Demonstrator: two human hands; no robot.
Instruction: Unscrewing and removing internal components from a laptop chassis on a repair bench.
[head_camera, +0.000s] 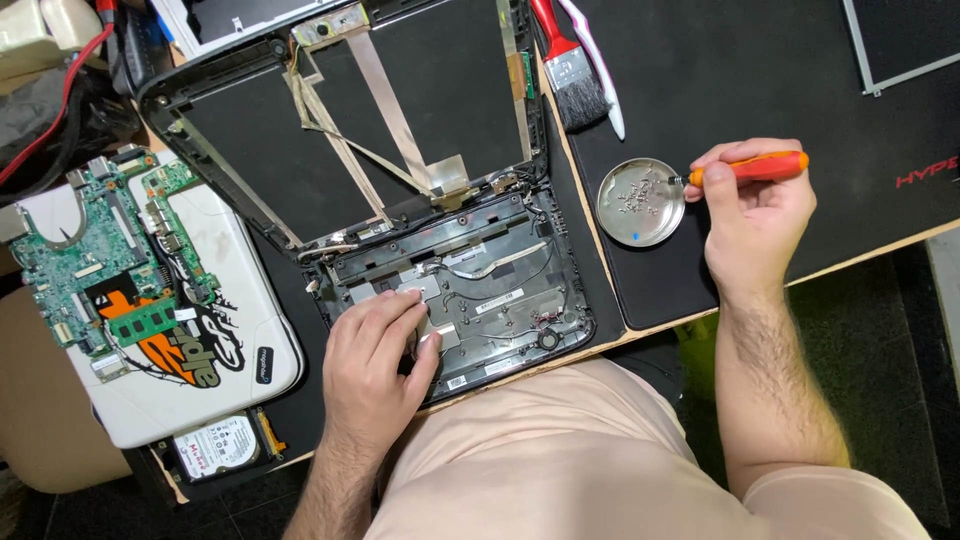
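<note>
Head view looking straight down: the left hand (372, 345) is lying flat, fingers relaxed and not clasping anything, on the lower left part of the stripped black plastic laptop base (470, 290), which sits in the middle of the bench (660, 320). Its bare black lid shell (330, 120), with flat ribbon cables across it, is folded open behind.

The right hand (755, 215) is off to the right, grip clenched around the orange-handled screwdriver (755, 167), with the tip pointing left and touching the rim of the round shiny metal parts dish (640, 202), just beside the laptop on the black desk mat (760, 80). Small screws seem to be in the dish, too tiny to count.

Above the dish is a red-handled paintbrush with dark bristles (570, 70). On the far left, a green circuit board (95, 255) rests on a white laptop cover with orange and black graphics (200, 370), and a silver hard drive (215, 447) lies just below it.
</note>
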